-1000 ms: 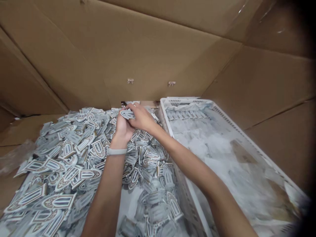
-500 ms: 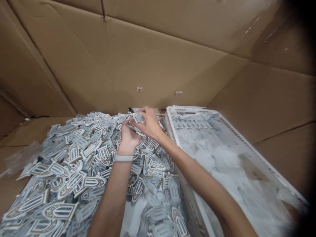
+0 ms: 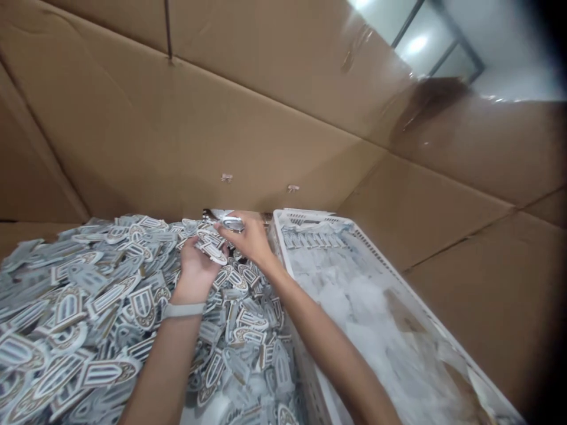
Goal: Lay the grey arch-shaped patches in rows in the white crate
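My left hand (image 3: 197,264), with a pale band on its wrist, is turned palm up and cups a few small arched window-shaped pieces (image 3: 212,252), white with brown scrollwork. Just above and to the right, my right hand (image 3: 253,237) pinches one more arched window-shaped piece (image 3: 233,223) between thumb and fingers, its greyish side showing. Both hands are over the far right part of a big loose pile of the same pieces (image 3: 106,295), which lie every way up and overlap.
Right of the pile stands a white plastic basket (image 3: 316,378). A row of arched pieces (image 3: 312,239) stands at its far end, and cloudy plastic sheeting (image 3: 376,330) covers much of the rest. Tall cardboard walls (image 3: 266,136) rise behind and to the right.
My view has swung right and up, so ceiling lights show. My hands have drawn a little apart, and my left palm has opened upward, showing the pieces on it.
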Available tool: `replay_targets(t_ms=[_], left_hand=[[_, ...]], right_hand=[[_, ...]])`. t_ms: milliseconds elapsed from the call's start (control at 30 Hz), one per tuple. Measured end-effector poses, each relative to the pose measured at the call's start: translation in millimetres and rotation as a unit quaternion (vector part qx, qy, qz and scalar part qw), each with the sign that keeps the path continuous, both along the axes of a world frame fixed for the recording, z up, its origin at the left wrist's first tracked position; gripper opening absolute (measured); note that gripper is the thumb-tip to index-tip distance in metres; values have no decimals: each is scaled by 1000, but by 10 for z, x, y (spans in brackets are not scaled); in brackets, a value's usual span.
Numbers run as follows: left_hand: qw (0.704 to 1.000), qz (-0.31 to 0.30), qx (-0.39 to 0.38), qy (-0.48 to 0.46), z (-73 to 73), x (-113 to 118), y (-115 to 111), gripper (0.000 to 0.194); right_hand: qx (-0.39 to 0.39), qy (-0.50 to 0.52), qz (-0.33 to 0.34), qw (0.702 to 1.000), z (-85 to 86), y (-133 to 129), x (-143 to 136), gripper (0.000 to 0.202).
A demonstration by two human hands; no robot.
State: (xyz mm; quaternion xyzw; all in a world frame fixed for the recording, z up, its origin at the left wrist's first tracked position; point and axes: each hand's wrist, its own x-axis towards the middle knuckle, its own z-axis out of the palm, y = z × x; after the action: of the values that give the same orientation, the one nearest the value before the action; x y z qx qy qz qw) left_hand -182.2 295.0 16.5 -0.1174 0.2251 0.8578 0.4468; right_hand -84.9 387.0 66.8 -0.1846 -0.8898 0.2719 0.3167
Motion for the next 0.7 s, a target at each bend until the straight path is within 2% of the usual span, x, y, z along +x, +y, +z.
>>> replay_targets(t_ms=[133, 300, 433, 567, 700], left_hand=[[999, -7, -27, -22, 40, -14, -23, 23], [999, -21, -45, -15, 43, -29, -41, 25], [998, -23, -64, -16, 61, -43, -37, 22], [996, -34, -81, -9, 80, -61, -45, 26], [995, -48, -76, 31, 17, -98, -55, 34]], right_hand=[[27, -48, -11, 998, -84, 48, -14, 20], [37, -92, -23, 995, -154, 112, -39, 26], [18, -105, -32, 994, -55, 59, -8, 34], [-14, -131, -69, 989, 93, -21, 81, 52], [-27, -145, -88, 985, 200, -39, 184, 66]])
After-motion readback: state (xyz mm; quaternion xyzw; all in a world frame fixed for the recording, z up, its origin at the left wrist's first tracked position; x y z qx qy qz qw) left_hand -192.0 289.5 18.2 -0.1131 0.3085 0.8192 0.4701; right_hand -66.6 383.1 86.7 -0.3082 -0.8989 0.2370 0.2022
